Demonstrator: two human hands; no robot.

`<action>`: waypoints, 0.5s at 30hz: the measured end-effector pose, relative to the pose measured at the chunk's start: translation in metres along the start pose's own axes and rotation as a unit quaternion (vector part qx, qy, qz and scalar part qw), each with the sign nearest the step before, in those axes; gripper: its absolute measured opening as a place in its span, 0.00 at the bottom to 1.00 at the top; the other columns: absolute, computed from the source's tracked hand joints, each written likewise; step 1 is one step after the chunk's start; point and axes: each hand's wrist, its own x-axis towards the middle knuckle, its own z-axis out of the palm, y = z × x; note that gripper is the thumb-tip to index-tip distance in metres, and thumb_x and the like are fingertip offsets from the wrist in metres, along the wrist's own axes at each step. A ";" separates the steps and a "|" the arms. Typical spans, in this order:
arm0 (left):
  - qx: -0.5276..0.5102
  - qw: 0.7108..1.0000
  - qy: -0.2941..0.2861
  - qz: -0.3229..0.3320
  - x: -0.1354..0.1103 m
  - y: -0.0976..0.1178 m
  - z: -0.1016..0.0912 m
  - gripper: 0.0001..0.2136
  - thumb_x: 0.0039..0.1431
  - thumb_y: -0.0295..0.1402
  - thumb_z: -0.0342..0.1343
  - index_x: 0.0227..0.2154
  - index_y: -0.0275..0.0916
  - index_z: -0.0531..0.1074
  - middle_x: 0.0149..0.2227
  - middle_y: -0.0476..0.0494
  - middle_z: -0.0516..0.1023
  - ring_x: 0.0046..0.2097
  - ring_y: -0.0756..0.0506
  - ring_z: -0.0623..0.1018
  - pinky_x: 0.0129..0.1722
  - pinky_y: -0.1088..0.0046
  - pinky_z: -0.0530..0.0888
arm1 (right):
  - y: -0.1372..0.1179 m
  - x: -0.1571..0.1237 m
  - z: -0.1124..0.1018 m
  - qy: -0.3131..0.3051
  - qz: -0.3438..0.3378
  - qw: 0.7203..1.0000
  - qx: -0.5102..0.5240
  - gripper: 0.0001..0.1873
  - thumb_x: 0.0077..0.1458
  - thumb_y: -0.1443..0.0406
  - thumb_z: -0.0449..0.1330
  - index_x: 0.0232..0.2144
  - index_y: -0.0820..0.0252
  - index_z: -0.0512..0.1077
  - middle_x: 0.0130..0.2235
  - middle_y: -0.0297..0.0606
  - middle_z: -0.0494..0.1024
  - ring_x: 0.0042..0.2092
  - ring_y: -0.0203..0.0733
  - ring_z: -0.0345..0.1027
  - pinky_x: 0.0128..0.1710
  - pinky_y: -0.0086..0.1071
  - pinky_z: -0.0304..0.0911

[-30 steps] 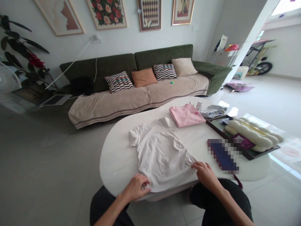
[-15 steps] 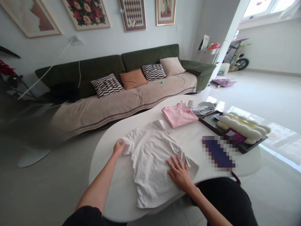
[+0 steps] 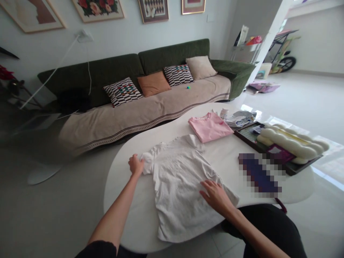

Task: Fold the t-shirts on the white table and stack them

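Note:
A white short-sleeved T-shirt lies spread and slightly wrinkled on the white table, its hem toward me. At the end of its left sleeve is my left hand, fingers closed on the cuff. My right hand rests over the right side of the shirt's body, fingers bent and a little apart, gripping nothing. Beyond the shirt lies a folded pink T-shirt.
On the right, a dark tray carries a cream puffy object. A blurred-out dark blue item lies before it. Crumpled plastic packaging sits behind the pink shirt. A green sofa with cushions stands past the table.
My right hand has lifted its fingers from lying flat and is now more bent. My left hand has turned at the sleeve end. The view has shifted slightly.

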 end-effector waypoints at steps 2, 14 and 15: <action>0.015 0.990 -0.025 0.141 -0.024 0.007 0.015 0.21 0.52 0.30 0.50 0.51 0.37 0.62 0.54 0.37 0.63 0.57 0.42 0.60 0.55 0.64 0.59 | 0.007 0.029 -0.013 0.013 0.002 1.000 0.000 0.17 0.57 0.65 0.44 0.43 0.59 0.69 0.44 0.43 0.72 0.45 0.42 0.65 0.45 0.35 0.58; 0.189 0.943 -0.067 0.267 -0.067 0.018 0.063 0.27 0.55 0.48 0.44 0.57 0.48 0.54 0.62 0.44 0.48 0.62 0.35 0.44 0.57 0.55 0.50 | 0.024 0.215 -0.012 -0.013 -0.051 0.998 -0.044 0.21 0.57 0.64 0.46 0.53 0.61 0.61 0.58 0.44 0.57 0.60 0.44 0.44 0.56 0.36 0.46; 0.197 0.941 -0.063 0.267 -0.067 0.018 0.063 0.27 0.55 0.48 0.44 0.58 0.48 0.53 0.62 0.44 0.48 0.62 0.35 0.44 0.57 0.56 0.50 | 0.025 0.224 -0.009 -0.014 -0.037 0.998 -0.045 0.24 0.57 0.61 0.46 0.55 0.61 0.57 0.59 0.46 0.54 0.60 0.48 0.43 0.55 0.40 0.47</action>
